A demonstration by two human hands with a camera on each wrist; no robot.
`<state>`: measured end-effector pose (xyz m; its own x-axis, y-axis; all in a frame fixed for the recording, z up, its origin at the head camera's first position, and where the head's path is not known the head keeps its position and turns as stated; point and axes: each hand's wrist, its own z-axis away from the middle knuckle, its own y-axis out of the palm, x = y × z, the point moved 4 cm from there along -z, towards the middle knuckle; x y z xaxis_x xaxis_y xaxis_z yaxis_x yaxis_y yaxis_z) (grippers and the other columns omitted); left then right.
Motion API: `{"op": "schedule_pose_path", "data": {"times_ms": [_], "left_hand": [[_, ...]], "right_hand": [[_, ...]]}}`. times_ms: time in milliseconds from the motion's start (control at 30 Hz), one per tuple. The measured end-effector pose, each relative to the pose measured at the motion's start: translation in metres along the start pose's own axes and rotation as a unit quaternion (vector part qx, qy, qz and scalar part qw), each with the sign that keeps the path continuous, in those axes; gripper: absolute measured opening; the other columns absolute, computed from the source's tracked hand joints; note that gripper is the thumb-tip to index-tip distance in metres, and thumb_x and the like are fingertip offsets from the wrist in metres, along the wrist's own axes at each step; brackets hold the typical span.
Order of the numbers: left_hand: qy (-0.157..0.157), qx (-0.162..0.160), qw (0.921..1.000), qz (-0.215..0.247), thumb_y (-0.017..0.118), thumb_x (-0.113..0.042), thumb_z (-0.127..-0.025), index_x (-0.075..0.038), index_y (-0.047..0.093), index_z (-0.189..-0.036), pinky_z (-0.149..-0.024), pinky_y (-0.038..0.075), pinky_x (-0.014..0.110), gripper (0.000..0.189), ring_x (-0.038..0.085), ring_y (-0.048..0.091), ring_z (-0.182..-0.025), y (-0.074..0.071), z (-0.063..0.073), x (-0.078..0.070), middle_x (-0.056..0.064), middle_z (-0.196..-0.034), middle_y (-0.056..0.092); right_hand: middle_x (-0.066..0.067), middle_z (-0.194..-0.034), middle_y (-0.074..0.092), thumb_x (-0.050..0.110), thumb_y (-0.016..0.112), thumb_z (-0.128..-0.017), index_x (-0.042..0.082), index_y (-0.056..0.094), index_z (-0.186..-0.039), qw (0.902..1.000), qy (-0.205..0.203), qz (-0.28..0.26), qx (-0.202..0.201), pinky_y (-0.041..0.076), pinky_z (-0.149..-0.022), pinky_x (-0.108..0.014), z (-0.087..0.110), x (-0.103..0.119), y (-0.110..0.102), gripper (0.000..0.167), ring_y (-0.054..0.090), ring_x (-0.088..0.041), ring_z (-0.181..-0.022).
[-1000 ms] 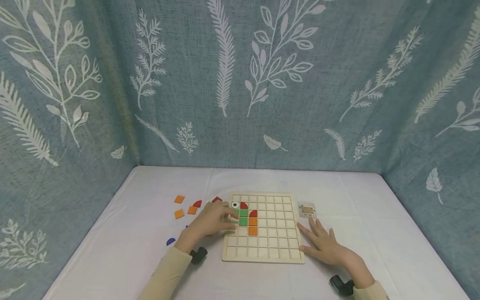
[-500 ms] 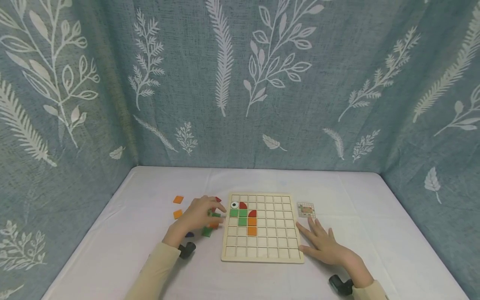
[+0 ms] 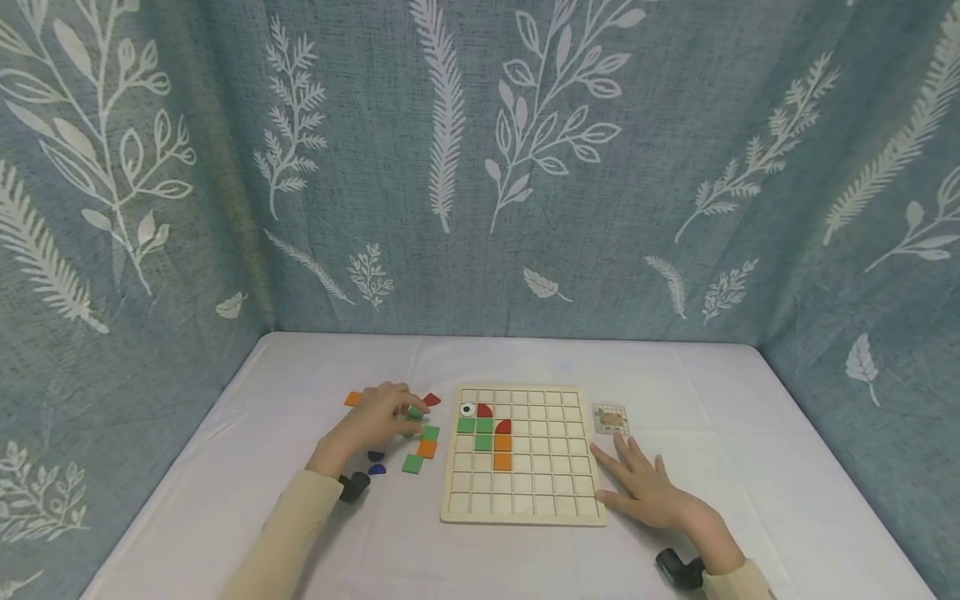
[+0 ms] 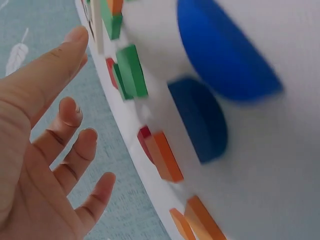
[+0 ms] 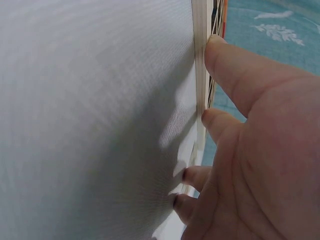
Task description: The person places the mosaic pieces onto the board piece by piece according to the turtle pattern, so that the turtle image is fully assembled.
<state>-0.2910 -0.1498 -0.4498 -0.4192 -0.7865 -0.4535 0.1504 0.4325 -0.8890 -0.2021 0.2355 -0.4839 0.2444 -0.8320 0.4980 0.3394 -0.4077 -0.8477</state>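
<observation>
Grid board (image 3: 545, 483) lies flat, squarish, its sides running toward the curtain (image 3: 480, 275).

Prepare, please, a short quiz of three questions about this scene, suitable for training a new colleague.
1. Which hand touches the edge of the grid board?
2. True or false: the two blue half-circle pieces lie off the board.
3. Fill in the number: on the board there are ___ orange squares.

Key: 1. The right hand. 2. True. 3. Two.
</observation>
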Motion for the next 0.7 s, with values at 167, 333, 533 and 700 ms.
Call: {"op": "schedule_pose_path", "data": {"times_ms": [167, 333, 533, 700], "left_hand": [[-0.013, 0.001, 0.9996, -0.024, 0.074, -0.024, -0.078, -0.018, 0.072, -0.102, -0.074, 0.028, 0.039, 0.024, 0.015, 0.039, -0.072, -0.005, -0.003, 0.004, -0.005, -0.073, 0.051], [-0.018, -0.004, 0.9978, -0.064, 0.074, -0.025, -0.078, -0.018, 0.072, -0.101, -0.077, 0.034, 0.043, 0.024, 0.015, 0.04, -0.072, -0.008, -0.006, 0.007, -0.005, -0.071, 0.05], [-0.034, 0.004, 0.9961, -0.082, 0.074, -0.026, -0.078, -0.018, 0.072, -0.102, -0.077, 0.034, 0.043, 0.025, 0.016, 0.042, -0.073, -0.007, -0.013, 0.014, -0.006, -0.071, 0.049], [-0.04, 0.012, 0.9959, -0.08, 0.074, -0.026, -0.077, -0.018, 0.073, -0.1, -0.076, 0.033, 0.042, 0.024, 0.016, 0.041, -0.073, -0.006, -0.018, 0.02, -0.004, -0.072, 0.049]], "right_hand": [[-0.026, -0.151, 0.004, 0.048, 0.049, -0.09, 0.017, 0.028, -0.146, 1.0, 0.001, -0.004, 0.001, -0.008, -0.097, -0.071, 0.001, 0.001, -0.001, 0.068, -0.003, -0.047, -0.137], [-0.026, -0.151, 0.005, 0.046, 0.05, -0.09, 0.017, 0.028, -0.146, 1.0, -0.003, -0.007, 0.004, -0.009, -0.097, -0.071, 0.001, 0.002, 0.001, 0.067, -0.003, -0.048, -0.137], [-0.026, -0.151, 0.005, 0.046, 0.05, -0.091, 0.017, 0.028, -0.146, 1.0, -0.004, 0.001, -0.001, -0.007, -0.097, -0.071, 0.001, 0.001, 0.001, 0.066, -0.002, -0.048, -0.137], [-0.026, -0.151, 0.005, 0.048, 0.049, -0.09, 0.017, 0.028, -0.146, 1.0, -0.004, 0.005, -0.002, -0.007, -0.097, -0.071, 0.001, 0.002, -0.001, 0.067, -0.002, -0.048, -0.137]]}}
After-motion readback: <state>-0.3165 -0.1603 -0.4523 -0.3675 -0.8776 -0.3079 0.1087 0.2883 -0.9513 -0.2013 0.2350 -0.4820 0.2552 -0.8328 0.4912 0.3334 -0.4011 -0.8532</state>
